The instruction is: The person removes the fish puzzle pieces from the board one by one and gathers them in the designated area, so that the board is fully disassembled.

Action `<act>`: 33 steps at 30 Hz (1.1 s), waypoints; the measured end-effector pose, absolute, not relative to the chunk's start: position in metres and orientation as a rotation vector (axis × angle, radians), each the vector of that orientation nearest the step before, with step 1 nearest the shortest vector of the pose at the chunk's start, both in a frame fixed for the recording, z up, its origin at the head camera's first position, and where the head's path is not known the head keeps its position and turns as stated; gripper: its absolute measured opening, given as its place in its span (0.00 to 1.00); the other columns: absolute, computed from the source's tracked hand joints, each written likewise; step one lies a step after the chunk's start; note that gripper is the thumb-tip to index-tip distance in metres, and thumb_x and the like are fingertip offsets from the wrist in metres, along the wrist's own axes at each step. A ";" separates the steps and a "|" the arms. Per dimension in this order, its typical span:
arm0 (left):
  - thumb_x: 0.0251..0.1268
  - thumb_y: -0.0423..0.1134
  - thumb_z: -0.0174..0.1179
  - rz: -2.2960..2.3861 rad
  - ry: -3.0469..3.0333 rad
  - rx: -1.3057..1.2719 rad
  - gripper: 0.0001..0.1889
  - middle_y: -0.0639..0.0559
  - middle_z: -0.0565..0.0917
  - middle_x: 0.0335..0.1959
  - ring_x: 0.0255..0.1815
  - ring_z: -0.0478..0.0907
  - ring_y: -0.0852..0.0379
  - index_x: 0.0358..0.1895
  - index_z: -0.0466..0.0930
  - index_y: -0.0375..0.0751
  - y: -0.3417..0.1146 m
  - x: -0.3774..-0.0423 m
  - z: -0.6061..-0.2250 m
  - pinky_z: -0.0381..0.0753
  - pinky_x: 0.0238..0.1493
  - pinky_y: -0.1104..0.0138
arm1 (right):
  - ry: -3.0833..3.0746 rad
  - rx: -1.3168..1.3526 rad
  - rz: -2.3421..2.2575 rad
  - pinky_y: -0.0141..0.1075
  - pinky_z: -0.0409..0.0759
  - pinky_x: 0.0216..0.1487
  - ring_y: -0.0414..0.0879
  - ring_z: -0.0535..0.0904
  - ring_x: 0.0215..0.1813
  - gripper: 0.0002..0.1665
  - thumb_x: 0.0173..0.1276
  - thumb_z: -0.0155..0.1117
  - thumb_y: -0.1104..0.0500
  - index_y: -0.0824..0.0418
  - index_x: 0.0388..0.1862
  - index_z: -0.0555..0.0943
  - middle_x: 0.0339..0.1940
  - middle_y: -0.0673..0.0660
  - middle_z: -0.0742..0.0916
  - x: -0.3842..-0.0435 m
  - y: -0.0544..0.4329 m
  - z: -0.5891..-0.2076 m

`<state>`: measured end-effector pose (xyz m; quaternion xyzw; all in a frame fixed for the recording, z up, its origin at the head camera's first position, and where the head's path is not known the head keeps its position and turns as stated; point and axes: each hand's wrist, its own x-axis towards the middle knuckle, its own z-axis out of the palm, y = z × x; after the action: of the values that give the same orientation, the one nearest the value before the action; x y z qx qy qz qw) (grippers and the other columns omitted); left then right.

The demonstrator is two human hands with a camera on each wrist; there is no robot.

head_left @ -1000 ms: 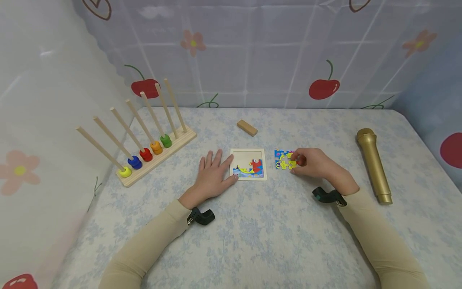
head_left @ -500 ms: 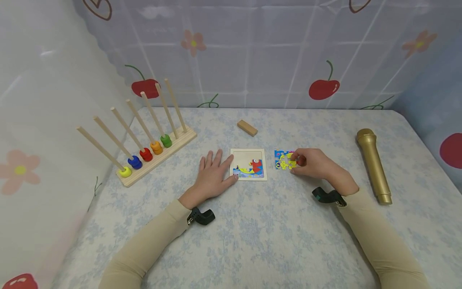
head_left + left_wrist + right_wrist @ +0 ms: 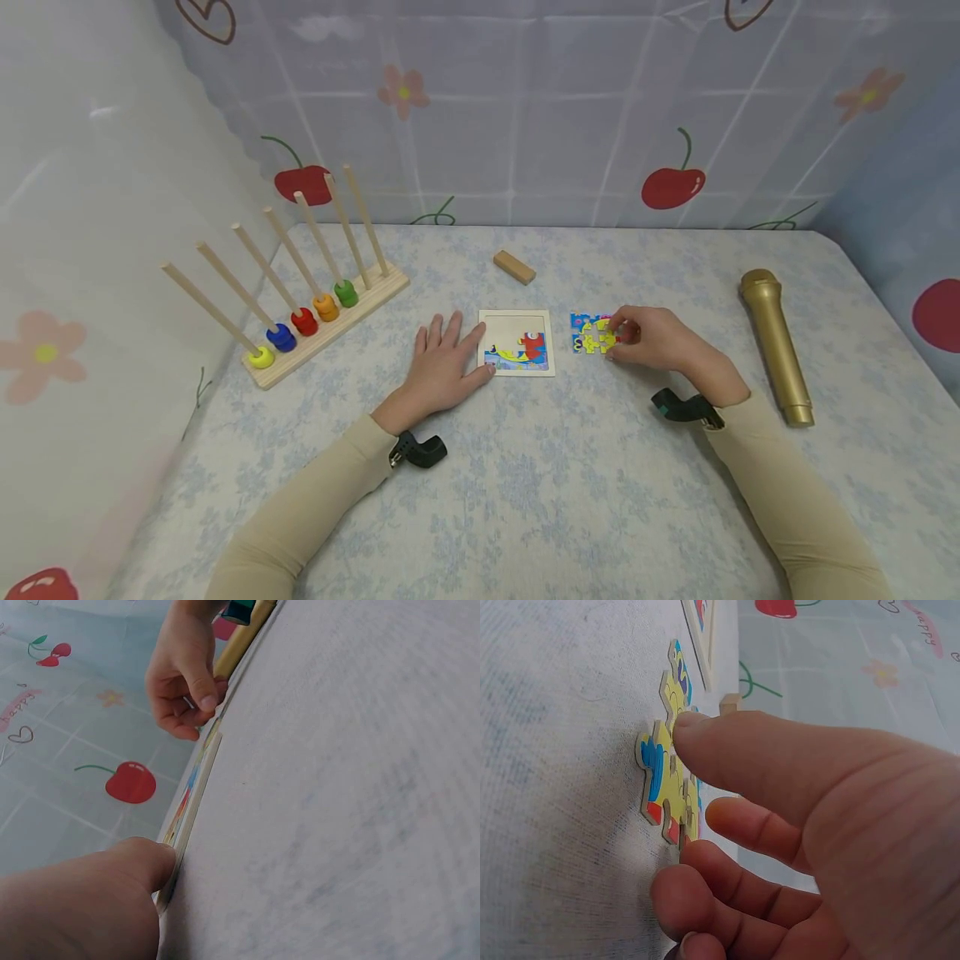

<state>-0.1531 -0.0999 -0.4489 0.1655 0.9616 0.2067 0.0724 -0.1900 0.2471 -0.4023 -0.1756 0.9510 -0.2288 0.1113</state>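
Note:
My left hand (image 3: 445, 367) lies flat with fingers spread, its thumb and index fingertips at the left edge of a square wooden puzzle frame (image 3: 517, 320). Joined pieces showing red, yellow and blue fill the lower part of the frame. To its right, a cluster of loose jigsaw pieces (image 3: 589, 335) lies on the table. My right hand (image 3: 654, 340) is at their right side, thumb and curled index finger pinching a jigsaw piece (image 3: 676, 796). In the right wrist view the thumb lies against the pieces on the near side, and the fingers partly hide their far side.
A wooden block (image 3: 514, 267) lies behind the frame. On the left stands a peg rack (image 3: 375, 292) with coloured rings on its pegs. A gold microphone (image 3: 777, 346) lies on the right. A patterned curtain (image 3: 510, 108) closes off the back of the table.
My right hand has shifted very slightly to the right, still at the loose jigsaw pieces. My left hand stays in place beside the puzzle frame.

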 end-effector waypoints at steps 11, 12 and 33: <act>0.73 0.61 0.53 0.599 2.885 0.508 0.39 0.35 0.47 0.85 0.85 0.35 0.31 0.82 0.57 0.51 -0.102 -0.155 -0.448 0.37 0.79 0.35 | 2.798 -0.540 -0.718 0.36 0.73 0.33 0.47 0.74 0.32 0.18 0.62 0.75 0.60 0.66 0.47 0.81 0.32 0.58 0.83 -0.192 0.235 -0.399; 0.73 0.61 0.53 0.600 2.887 0.509 0.39 0.35 0.47 0.85 0.85 0.35 0.30 0.82 0.57 0.51 -0.102 -0.155 -0.448 0.37 0.79 0.35 | 2.797 -0.554 -0.716 0.36 0.74 0.34 0.47 0.75 0.33 0.18 0.62 0.75 0.60 0.67 0.47 0.81 0.33 0.59 0.83 -0.192 0.231 -0.398; 0.74 0.62 0.52 0.598 2.878 0.485 0.39 0.36 0.47 0.85 0.85 0.35 0.31 0.82 0.57 0.52 -0.100 -0.155 -0.450 0.37 0.80 0.35 | 2.635 -0.673 -0.679 0.44 0.83 0.49 0.53 0.81 0.42 0.23 0.69 0.70 0.60 0.65 0.61 0.81 0.53 0.65 0.86 -0.211 0.146 -0.384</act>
<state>-0.1553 -0.1004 -0.4499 0.1622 0.9628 0.2002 0.0813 -0.2108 0.1464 -0.3842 -0.2367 0.9267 -0.2386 0.1684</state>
